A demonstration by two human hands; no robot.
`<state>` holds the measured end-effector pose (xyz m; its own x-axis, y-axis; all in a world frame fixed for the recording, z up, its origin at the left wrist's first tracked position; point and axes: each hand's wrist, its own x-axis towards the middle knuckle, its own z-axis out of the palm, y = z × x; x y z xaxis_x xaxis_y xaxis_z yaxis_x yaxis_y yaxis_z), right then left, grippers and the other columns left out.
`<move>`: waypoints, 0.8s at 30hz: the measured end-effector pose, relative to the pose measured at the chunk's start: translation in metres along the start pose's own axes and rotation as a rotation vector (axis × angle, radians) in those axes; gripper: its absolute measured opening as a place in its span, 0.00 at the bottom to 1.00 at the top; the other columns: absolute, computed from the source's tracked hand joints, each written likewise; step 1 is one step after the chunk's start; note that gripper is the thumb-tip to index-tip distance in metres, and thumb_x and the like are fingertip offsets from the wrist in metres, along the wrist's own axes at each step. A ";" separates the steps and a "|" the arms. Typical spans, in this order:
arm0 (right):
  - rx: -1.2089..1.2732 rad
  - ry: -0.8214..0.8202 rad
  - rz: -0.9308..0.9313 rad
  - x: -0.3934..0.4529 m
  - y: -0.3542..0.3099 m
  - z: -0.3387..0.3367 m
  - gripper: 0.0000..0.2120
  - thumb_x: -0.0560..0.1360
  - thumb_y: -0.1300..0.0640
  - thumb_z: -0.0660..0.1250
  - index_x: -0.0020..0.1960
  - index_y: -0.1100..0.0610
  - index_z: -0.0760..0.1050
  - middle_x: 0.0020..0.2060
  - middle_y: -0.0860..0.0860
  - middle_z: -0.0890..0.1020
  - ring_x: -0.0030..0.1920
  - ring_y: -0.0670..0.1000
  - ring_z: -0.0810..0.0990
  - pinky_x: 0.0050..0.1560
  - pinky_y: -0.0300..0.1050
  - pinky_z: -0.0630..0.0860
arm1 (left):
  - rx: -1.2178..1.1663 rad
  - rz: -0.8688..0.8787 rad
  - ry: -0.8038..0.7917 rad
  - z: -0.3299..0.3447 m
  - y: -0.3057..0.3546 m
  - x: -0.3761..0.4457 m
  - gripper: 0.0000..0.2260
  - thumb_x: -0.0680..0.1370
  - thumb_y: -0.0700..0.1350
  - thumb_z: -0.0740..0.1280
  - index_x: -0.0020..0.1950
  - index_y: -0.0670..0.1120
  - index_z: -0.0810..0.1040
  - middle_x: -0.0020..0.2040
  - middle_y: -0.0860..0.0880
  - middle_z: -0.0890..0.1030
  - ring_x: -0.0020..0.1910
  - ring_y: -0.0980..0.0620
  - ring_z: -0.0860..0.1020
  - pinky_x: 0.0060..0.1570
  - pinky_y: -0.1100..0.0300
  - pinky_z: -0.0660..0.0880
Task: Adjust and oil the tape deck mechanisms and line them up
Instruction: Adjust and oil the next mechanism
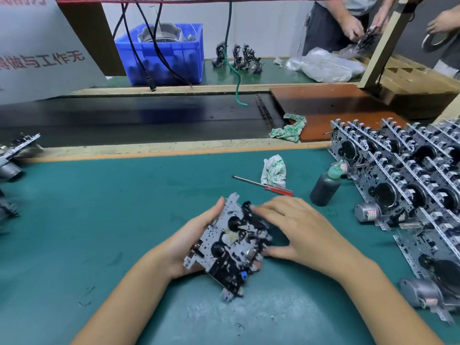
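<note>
A tape deck mechanism [231, 247], a silver perforated plate with black parts and a small blue piece, is held tilted above the green mat. My left hand [191, 242] cradles it from below and the left, thumb curled over its upper edge. My right hand [296, 227] lies on its right side, fingers stretched over the black parts, thumb at the lower right edge. A dark oil bottle [324, 186] with a green nozzle stands to the right. A red-handled screwdriver [263, 186] lies beyond the hands. Several mechanisms [408, 180] stand in rows at the right.
A crumpled white-green rag [273, 170] lies by the screwdriver, another rag [290, 128] on the brown board. A black conveyor belt [139, 118] runs across behind the mat. A blue crate [161, 53] and other people's hands sit at the far side. More mechanisms [12, 155] stand at the left edge.
</note>
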<state>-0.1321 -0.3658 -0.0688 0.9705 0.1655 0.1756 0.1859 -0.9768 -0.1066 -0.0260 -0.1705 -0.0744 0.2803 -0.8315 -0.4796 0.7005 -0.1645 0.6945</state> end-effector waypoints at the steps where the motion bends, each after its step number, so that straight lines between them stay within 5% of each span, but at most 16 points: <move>1: -0.046 0.030 -0.043 -0.003 -0.002 -0.003 0.30 0.62 0.40 0.76 0.57 0.56 0.78 0.48 0.49 0.81 0.52 0.52 0.79 0.55 0.45 0.74 | 0.073 -0.003 0.033 -0.001 0.000 -0.001 0.27 0.71 0.66 0.66 0.60 0.47 0.81 0.61 0.42 0.80 0.60 0.43 0.78 0.63 0.48 0.73; 5: -0.108 0.084 -0.061 -0.024 -0.005 -0.005 0.26 0.63 0.30 0.64 0.40 0.53 0.78 0.35 0.45 0.78 0.39 0.49 0.78 0.45 0.41 0.74 | 0.252 -0.060 0.135 -0.006 0.006 -0.003 0.34 0.68 0.73 0.57 0.44 0.43 0.83 0.39 0.44 0.84 0.38 0.51 0.83 0.40 0.61 0.78; 8: -0.075 0.164 0.046 -0.042 -0.009 0.000 0.26 0.66 0.30 0.58 0.37 0.54 0.76 0.33 0.45 0.77 0.36 0.49 0.77 0.45 0.38 0.67 | 0.266 0.042 0.234 -0.009 0.011 -0.009 0.41 0.67 0.72 0.54 0.51 0.36 0.82 0.48 0.38 0.84 0.47 0.42 0.83 0.43 0.56 0.80; 12: -0.013 0.218 0.132 -0.054 -0.014 0.010 0.25 0.69 0.32 0.59 0.40 0.55 0.75 0.36 0.46 0.76 0.38 0.50 0.76 0.46 0.41 0.66 | 1.090 0.401 0.773 -0.001 -0.003 -0.032 0.38 0.63 0.81 0.49 0.37 0.49 0.79 0.30 0.56 0.80 0.28 0.56 0.78 0.35 0.58 0.74; 16: -0.043 0.234 0.127 -0.054 -0.018 0.015 0.24 0.71 0.35 0.60 0.41 0.57 0.76 0.38 0.49 0.78 0.40 0.52 0.77 0.50 0.42 0.66 | 1.626 0.344 0.817 0.015 -0.045 -0.047 0.37 0.57 0.83 0.43 0.41 0.57 0.74 0.34 0.59 0.79 0.36 0.59 0.77 0.34 0.61 0.68; 18: -0.030 0.255 0.117 -0.053 -0.018 0.017 0.23 0.71 0.37 0.61 0.39 0.58 0.75 0.37 0.50 0.77 0.39 0.54 0.77 0.50 0.43 0.67 | 1.709 0.381 0.897 0.024 -0.057 -0.045 0.36 0.56 0.84 0.45 0.41 0.57 0.72 0.37 0.56 0.80 0.41 0.57 0.79 0.34 0.60 0.67; 21: -0.056 0.289 0.085 -0.052 -0.018 0.021 0.23 0.72 0.38 0.61 0.35 0.59 0.73 0.32 0.50 0.76 0.35 0.54 0.75 0.48 0.44 0.68 | 1.759 0.556 0.945 0.028 -0.058 -0.042 0.30 0.59 0.80 0.58 0.29 0.52 0.65 0.23 0.50 0.75 0.24 0.50 0.77 0.24 0.61 0.59; 24: -0.046 0.327 0.083 -0.052 -0.017 0.024 0.24 0.72 0.38 0.61 0.34 0.59 0.73 0.31 0.49 0.75 0.34 0.54 0.74 0.47 0.44 0.68 | 1.743 0.717 0.980 0.027 -0.059 -0.040 0.26 0.61 0.73 0.58 0.25 0.51 0.61 0.17 0.50 0.68 0.16 0.49 0.70 0.23 0.65 0.55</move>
<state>-0.1819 -0.3546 -0.0991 0.8798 0.0400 0.4736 0.0941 -0.9914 -0.0910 -0.0966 -0.1422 -0.0819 0.7265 -0.5751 0.3762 -0.6734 -0.7049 0.2227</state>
